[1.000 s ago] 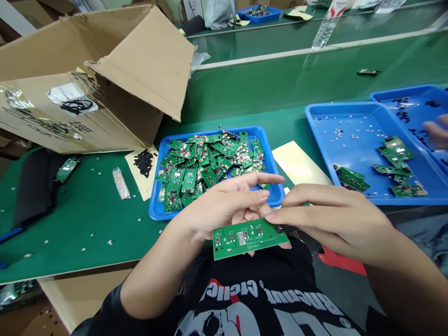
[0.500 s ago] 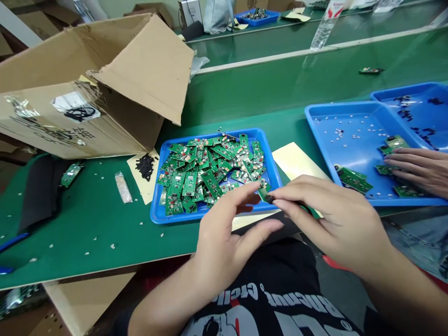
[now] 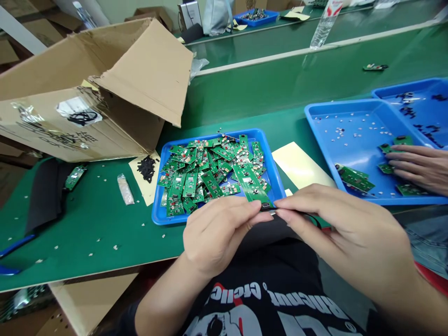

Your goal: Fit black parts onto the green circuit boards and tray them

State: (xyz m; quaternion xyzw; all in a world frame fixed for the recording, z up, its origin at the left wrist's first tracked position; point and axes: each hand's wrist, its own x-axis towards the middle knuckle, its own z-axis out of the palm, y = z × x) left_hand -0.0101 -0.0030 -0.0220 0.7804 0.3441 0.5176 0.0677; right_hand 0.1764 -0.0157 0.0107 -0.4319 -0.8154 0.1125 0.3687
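Observation:
My left hand (image 3: 219,235) pinches the near end of a long green circuit board (image 3: 249,181), which points away from me over the blue tray (image 3: 158,215) heaped with several similar boards (image 3: 196,175). My right hand (image 3: 345,233) meets it fingertip to fingertip. Its thumb and forefinger are closed on a small black piece (image 3: 271,208) at the board's near end. Both hands hover just in front of the table edge, above my lap.
A second blue tray (image 3: 320,135) at the right holds a few boards; another person's hand (image 3: 420,165) rests in it. Behind it is a third tray (image 3: 385,91). An open cardboard box (image 3: 140,70) stands at the back left. Yellow paper with black bits (image 3: 146,169) lies beside the heaped tray.
The board, held flat and crosswise below my hands a second ago, now points away over the tray. Both hands rose slightly. The other person's hand moved into the right tray.

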